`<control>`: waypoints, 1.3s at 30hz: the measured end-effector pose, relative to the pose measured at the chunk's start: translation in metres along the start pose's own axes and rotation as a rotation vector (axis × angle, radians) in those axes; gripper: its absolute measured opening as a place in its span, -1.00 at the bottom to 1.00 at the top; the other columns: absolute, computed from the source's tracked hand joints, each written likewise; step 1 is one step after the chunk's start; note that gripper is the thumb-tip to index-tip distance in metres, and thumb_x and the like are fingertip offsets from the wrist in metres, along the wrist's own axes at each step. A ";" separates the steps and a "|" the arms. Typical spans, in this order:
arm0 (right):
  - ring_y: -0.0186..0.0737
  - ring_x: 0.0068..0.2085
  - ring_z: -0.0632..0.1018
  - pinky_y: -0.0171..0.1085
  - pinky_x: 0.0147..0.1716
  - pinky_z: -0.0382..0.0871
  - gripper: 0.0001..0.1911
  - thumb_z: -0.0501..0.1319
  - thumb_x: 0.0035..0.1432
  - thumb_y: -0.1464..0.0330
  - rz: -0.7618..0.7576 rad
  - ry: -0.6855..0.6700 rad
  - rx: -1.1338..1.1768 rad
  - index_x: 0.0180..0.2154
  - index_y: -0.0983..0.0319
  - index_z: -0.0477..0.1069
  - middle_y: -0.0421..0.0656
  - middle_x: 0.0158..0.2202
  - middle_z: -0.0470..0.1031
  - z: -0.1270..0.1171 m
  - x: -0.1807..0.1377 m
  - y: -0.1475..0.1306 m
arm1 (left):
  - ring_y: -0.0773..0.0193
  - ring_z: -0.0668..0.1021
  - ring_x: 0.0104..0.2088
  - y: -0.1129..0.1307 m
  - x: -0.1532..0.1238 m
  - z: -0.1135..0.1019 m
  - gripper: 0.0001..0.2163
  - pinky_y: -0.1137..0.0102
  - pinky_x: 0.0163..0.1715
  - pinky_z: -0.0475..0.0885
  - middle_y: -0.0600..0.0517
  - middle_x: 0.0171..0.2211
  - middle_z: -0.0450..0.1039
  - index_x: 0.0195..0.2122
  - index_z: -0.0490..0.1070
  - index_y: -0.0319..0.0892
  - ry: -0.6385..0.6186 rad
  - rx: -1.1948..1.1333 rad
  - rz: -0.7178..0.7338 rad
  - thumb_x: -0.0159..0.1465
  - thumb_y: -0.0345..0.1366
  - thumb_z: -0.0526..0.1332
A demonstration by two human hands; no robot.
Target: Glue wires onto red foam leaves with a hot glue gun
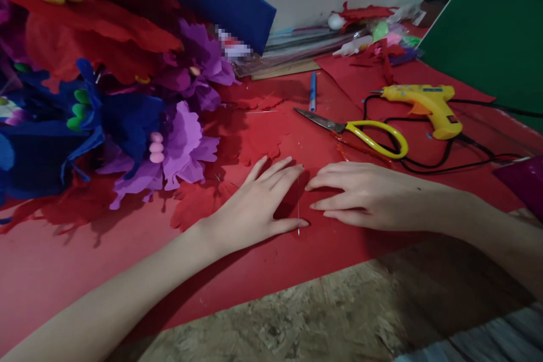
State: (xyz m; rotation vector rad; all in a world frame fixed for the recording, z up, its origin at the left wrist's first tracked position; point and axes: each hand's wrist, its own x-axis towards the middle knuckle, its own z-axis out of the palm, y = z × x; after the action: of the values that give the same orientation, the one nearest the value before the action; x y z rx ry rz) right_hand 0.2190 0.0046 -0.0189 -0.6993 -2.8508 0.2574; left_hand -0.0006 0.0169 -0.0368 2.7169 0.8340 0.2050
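Note:
My left hand [254,206] lies flat with fingers stretched out on a red felt sheet [76,260] that covers the table. My right hand [365,195] rests flat beside it, fingers extended and pointing left, fingertips almost meeting the left hand's. Between the two hands lies a thin wire or needle [298,212]. Red cut-out petal shapes [261,138] lie on the sheet just beyond the left hand. Neither hand holds anything.
Yellow-handled scissors [360,133] and a yellow glue gun [428,104] with a black cord lie behind my right hand. A blue pen [313,90] lies farther back. Purple, blue and red felt flowers [169,141] crowd the left. A green board [496,34] stands at right. Bare chipboard [297,317] shows in front.

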 end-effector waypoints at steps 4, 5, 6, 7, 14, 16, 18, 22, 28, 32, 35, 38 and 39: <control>-0.26 -0.19 0.40 -0.22 -0.20 0.33 -0.69 -0.03 0.16 0.42 0.003 -0.003 0.007 -0.30 0.16 0.49 -0.11 -0.16 0.43 0.000 0.000 0.000 | 0.12 0.09 0.21 0.001 0.000 0.001 -0.33 0.13 0.20 -0.11 -0.18 0.15 0.16 0.14 0.01 -0.34 0.009 0.012 -0.005 0.15 0.04 0.12; -0.26 -0.19 0.40 -0.22 -0.20 0.32 -0.69 -0.03 0.16 0.42 0.001 0.000 0.004 -0.31 0.17 0.49 -0.11 -0.16 0.43 0.000 0.000 0.000 | 0.12 0.09 0.21 0.001 0.000 0.002 -0.33 0.12 0.20 -0.11 -0.18 0.15 0.16 0.14 0.01 -0.34 0.011 0.015 -0.003 0.15 0.04 0.12; -0.26 -0.20 0.40 -0.22 -0.20 0.32 -0.69 -0.03 0.16 0.42 -0.002 0.003 -0.001 -0.30 0.17 0.49 -0.11 -0.16 0.43 0.000 0.000 0.000 | 0.12 0.10 0.21 0.001 0.000 0.002 -0.33 0.12 0.20 -0.11 -0.18 0.14 0.16 0.14 0.02 -0.33 0.014 0.017 -0.001 0.15 0.04 0.11; -0.26 -0.20 0.40 -0.22 -0.20 0.32 -0.69 -0.03 0.16 0.42 -0.005 0.007 -0.005 -0.30 0.17 0.49 -0.11 -0.16 0.43 0.000 0.000 0.000 | 0.12 0.10 0.21 0.001 0.000 0.002 -0.34 0.11 0.20 -0.11 -0.17 0.14 0.17 0.14 0.03 -0.32 0.015 0.018 0.000 0.15 0.04 0.11; -0.25 -0.20 0.40 -0.22 -0.20 0.32 -0.68 -0.03 0.16 0.43 -0.008 -0.002 -0.003 -0.31 0.17 0.50 -0.11 -0.15 0.42 -0.001 0.000 0.000 | 0.11 0.11 0.20 0.002 0.000 0.001 -0.36 0.10 0.20 -0.12 -0.18 0.14 0.17 0.12 0.07 -0.32 0.010 0.021 -0.001 0.15 0.06 0.09; -0.25 -0.19 0.40 -0.21 -0.20 0.32 -0.68 -0.04 0.17 0.42 -0.009 0.001 -0.003 -0.30 0.17 0.49 -0.11 -0.15 0.42 0.000 0.000 0.000 | 0.10 0.10 0.21 0.001 -0.001 -0.002 -0.31 0.10 0.20 -0.13 -0.20 0.16 0.14 0.13 0.04 -0.33 0.015 0.012 -0.006 0.13 0.09 0.09; -0.25 -0.19 0.40 -0.21 -0.20 0.32 -0.68 -0.04 0.17 0.42 -0.014 0.006 -0.002 -0.29 0.17 0.49 -0.11 -0.15 0.42 0.000 0.000 0.001 | 0.10 0.09 0.21 -0.001 -0.002 -0.005 -0.25 0.10 0.20 -0.13 -0.20 0.17 0.12 0.15 0.01 -0.33 0.019 -0.007 -0.009 0.09 0.13 0.10; -0.26 -0.19 0.40 -0.22 -0.21 0.32 -0.68 -0.04 0.17 0.42 -0.019 -0.007 -0.009 -0.29 0.17 0.49 -0.10 -0.14 0.42 0.001 -0.001 0.002 | 0.09 0.06 0.22 -0.006 -0.003 -0.010 -0.20 0.10 0.20 -0.13 -0.17 0.18 0.09 0.16 -0.01 -0.26 -0.006 -0.046 -0.001 0.02 0.17 0.14; -0.25 -0.15 0.39 -0.20 -0.18 0.32 -0.68 -0.04 0.17 0.41 0.013 -0.031 0.015 -0.29 0.17 0.49 -0.12 -0.13 0.42 0.001 0.000 0.001 | 0.08 0.08 0.22 -0.005 -0.001 -0.005 -0.19 0.11 0.20 -0.13 -0.19 0.17 0.12 0.15 0.02 -0.30 -0.029 -0.048 0.016 0.00 0.13 0.19; -0.26 -0.15 0.39 -0.21 -0.18 0.31 -0.69 -0.03 0.16 0.42 0.011 -0.035 0.016 -0.28 0.17 0.49 -0.12 -0.12 0.42 0.000 0.000 0.001 | 0.09 0.10 0.21 -0.003 -0.002 -0.004 -0.22 0.11 0.20 -0.13 -0.18 0.16 0.13 0.14 0.04 -0.30 -0.027 -0.040 0.021 0.01 0.10 0.21; -0.26 -0.16 0.40 -0.22 -0.18 0.32 -0.69 -0.03 0.16 0.41 0.016 -0.029 0.001 -0.29 0.17 0.49 -0.12 -0.13 0.42 0.000 0.000 0.000 | 0.11 0.09 0.22 -0.004 -0.004 -0.004 -0.25 0.11 0.20 -0.14 -0.18 0.17 0.12 0.13 0.07 -0.31 -0.031 -0.025 0.021 0.05 0.11 0.17; -0.26 -0.16 0.40 -0.22 -0.17 0.32 -0.69 -0.03 0.16 0.41 0.014 -0.017 -0.011 -0.30 0.17 0.50 -0.12 -0.13 0.43 0.000 0.000 0.000 | 0.12 0.08 0.22 -0.004 -0.005 -0.004 -0.31 0.11 0.21 -0.15 -0.18 0.18 0.10 0.09 0.14 -0.33 -0.043 -0.007 0.030 0.09 0.11 0.12; -0.26 -0.16 0.41 -0.22 -0.18 0.32 -0.69 -0.03 0.16 0.41 0.008 -0.011 -0.014 -0.31 0.18 0.50 -0.12 -0.13 0.43 0.000 0.000 0.000 | 0.13 0.08 0.22 -0.004 -0.005 -0.004 -0.32 0.11 0.21 -0.15 -0.18 0.18 0.09 0.09 0.15 -0.33 -0.044 -0.003 0.032 0.10 0.11 0.11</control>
State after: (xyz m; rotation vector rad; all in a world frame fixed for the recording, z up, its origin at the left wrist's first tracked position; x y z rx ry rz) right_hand 0.2187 0.0045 -0.0191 -0.7138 -2.8638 0.2432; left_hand -0.0077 0.0183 -0.0346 2.7229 0.7776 0.1520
